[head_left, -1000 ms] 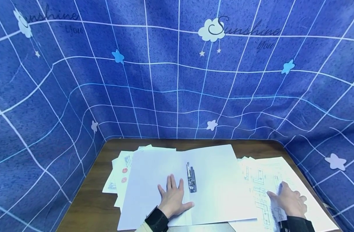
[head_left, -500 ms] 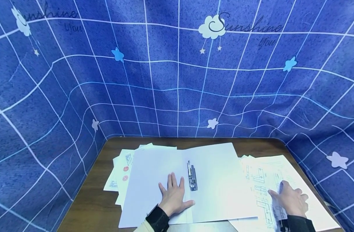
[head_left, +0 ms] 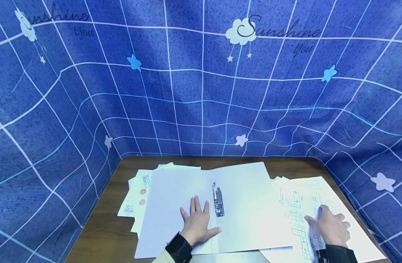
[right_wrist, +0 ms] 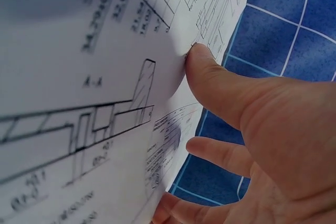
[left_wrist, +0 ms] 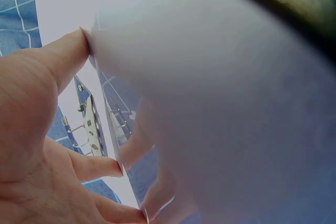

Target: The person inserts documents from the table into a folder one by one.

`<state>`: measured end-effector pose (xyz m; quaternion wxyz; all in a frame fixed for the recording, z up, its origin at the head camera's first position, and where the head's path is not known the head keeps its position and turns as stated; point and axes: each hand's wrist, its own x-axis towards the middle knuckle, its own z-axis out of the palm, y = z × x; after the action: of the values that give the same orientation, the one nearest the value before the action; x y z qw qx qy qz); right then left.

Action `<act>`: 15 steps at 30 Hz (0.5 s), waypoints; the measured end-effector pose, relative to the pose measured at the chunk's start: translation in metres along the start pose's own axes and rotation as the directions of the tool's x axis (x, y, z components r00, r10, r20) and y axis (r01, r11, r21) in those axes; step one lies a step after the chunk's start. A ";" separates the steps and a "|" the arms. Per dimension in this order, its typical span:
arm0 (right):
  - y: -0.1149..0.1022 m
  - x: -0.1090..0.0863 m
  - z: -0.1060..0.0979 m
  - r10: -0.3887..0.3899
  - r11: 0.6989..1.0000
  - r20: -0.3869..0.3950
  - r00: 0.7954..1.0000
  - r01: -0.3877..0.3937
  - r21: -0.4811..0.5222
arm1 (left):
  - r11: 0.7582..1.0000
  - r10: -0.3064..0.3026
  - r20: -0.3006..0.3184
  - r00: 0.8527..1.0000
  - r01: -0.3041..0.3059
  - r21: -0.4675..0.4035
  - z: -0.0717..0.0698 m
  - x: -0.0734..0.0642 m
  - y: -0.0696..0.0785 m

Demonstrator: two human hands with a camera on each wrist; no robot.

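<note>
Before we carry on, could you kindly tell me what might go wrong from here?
The clip folder overlaps the technical drawing sheets, so lifting one might catch the folder's edge. The red-marked papers partly under its left cover could slide if it shifts. The right hand touches overlapping sheets, so it might lift several.

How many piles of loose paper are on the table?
2: the left pile, partly covered by the open folder, and the right pile, under the right hand. More paper may be hidden beneath the folder.
</note>
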<state>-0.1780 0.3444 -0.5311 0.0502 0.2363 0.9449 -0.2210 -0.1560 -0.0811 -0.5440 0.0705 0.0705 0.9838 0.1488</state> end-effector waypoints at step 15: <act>0.004 -0.003 -0.002 -0.029 0.999 -0.040 0.999 0.030 0.027 | 1.000 0.009 -0.008 1.000 -0.009 0.012 0.001 0.000 -0.001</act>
<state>-0.1732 0.3471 -0.5299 0.0249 0.2275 0.9459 -0.2301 -0.1556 -0.0823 -0.5452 0.0657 0.0749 0.9846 0.1437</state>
